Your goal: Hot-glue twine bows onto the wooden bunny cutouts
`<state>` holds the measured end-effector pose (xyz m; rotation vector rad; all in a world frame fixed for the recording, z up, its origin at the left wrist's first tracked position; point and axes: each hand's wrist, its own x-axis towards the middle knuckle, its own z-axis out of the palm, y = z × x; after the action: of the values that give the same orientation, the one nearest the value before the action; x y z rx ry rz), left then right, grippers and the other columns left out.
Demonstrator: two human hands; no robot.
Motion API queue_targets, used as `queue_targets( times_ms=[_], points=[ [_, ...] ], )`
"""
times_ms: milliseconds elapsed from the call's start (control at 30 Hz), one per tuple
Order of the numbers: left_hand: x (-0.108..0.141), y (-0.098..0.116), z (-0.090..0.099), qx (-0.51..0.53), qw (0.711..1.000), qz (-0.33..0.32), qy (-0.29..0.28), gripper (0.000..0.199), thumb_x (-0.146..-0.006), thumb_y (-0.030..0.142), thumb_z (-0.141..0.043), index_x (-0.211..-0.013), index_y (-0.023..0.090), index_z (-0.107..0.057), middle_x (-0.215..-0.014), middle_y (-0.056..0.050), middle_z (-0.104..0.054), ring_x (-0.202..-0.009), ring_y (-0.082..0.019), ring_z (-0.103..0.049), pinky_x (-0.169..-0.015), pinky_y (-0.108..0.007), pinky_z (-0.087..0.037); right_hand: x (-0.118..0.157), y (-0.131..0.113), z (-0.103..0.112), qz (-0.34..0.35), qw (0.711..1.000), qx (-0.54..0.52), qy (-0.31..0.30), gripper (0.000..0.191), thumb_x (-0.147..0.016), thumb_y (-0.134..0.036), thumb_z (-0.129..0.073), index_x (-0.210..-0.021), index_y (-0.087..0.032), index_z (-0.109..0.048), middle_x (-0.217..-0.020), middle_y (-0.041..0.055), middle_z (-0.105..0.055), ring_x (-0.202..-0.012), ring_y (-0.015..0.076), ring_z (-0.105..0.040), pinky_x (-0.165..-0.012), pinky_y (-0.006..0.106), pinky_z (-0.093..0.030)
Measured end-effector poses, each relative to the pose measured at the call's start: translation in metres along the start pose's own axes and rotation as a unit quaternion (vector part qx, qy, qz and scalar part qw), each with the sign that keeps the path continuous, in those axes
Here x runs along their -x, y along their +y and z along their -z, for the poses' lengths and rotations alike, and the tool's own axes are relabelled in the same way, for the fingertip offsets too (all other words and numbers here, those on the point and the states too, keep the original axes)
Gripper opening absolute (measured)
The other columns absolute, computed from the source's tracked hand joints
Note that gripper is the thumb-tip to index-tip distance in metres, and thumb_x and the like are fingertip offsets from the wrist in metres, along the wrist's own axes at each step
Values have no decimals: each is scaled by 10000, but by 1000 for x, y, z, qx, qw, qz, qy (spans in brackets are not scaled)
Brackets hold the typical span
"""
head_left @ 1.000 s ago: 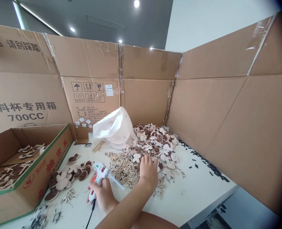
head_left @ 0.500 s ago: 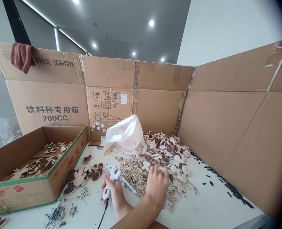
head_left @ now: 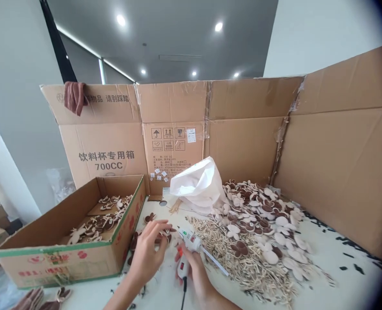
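Observation:
My right hand is wrapped round a white glue gun, its nozzle pointing up and left and a glue stick protruding from the back. To its left, my left hand is raised with curled fingers near the nozzle. Something small seems to be at its fingertips, but I cannot make it out. Brown felt pieces lie partly hidden behind that hand. Right of the glue gun spreads a heap of beige cord loops. Beyond it is a large pile of brown and cream flower-shaped felt pieces.
An open cardboard box on the left holds several finished-looking felt pieces. A white plastic bag leans behind the loops. Tall cardboard panels wall the back and right. Black strips lie along the right edge.
My left hand has come from the felt pile, where it crossed over my right arm, to the left of the glue gun. The view has turned left.

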<state>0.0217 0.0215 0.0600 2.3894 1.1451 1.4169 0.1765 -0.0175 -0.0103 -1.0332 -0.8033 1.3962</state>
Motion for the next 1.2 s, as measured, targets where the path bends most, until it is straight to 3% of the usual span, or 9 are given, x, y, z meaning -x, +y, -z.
queue_targets(
  times_ms=[133, 267, 400, 533, 767, 933, 1033, 1200],
  points=[
    [20, -27, -14, 65, 994, 43, -72, 278, -1018, 322, -459, -1064, 238, -719, -1287, -113, -652, -1220, -275, -619, -983, -419, -556, -2, 1, 2, -7, 999, -33, 13, 543, -718, -766, -689, -713, -231, -592, -542, 13, -528, -508, 217, -557, -483, 324, -404],
    [32, -50, -29, 150, 978, 135, -46, 332, -1007, 428, -490, -998, 217, -745, -1253, -120, -661, -1235, -297, -595, -1006, -450, -533, 0, 3, 4, -9, 999, -44, 30, 548, -720, -753, -704, -815, -222, -603, -606, 2, -560, -513, 198, -551, -484, 315, -415],
    [34, -64, -36, 280, 925, 257, -28, 323, -897, 501, -659, -996, 207, -745, -1262, -117, -672, -1242, -306, -591, -1007, -407, -529, 3, 3, 5, 3, 998, -46, 40, 512, -812, -703, -663, -895, -200, -607, -732, 29, -625, -555, 175, -556, -502, 307, -439],
    [34, -61, -37, 361, 867, 344, -20, 359, -828, 491, -757, -1045, 208, -717, -1189, -114, -705, -1137, -288, -642, -966, -370, -519, 5, 1, 5, 6, 998, -61, 33, 463, -834, -641, -685, -934, -196, -608, -785, 25, -631, -552, 164, -565, -492, 301, -438],
    [38, -49, -37, 452, 804, 385, -43, 517, -780, 435, -833, -1214, 218, -655, -1174, -111, -687, -1138, -262, -624, -949, -333, -488, 2, -1, 7, 40, 996, -60, 51, 430, -835, -597, -700, -970, -197, -619, -766, 9, -620, -555, 166, -572, -494, 292, -446],
    [40, -45, -35, 445, 800, 394, -79, 484, -834, 497, -770, -1207, 202, -681, -1187, -112, -695, -1103, -238, -611, -937, -315, -468, 3, -3, 7, 33, 997, -61, 43, 421, -840, -593, -682, -969, -195, -635, -713, 12, -623, -547, 171, -550, -494, 294, -440],
    [39, -46, -35, 440, 802, 399, -59, 460, -845, 528, -747, -1170, 208, -687, -1170, -95, -701, -1024, -211, -620, -901, -303, -475, 5, -5, 7, 34, 997, -45, 45, 421, -851, -603, -660, -965, -198, -645, -718, 15, -628, -540, 160, -536, -474, 275, -398],
    [36, -51, -37, 475, 776, 416, -10, 461, -781, 486, -825, -1098, 194, -665, -1038, -70, -710, -927, -190, -664, -926, -329, -515, 8, -8, 5, 57, 998, -31, 26, 432, -876, -626, -614, -1006, -214, -637, -706, 0, -604, -512, 136, -497, -464, 263, -333]
  ],
)
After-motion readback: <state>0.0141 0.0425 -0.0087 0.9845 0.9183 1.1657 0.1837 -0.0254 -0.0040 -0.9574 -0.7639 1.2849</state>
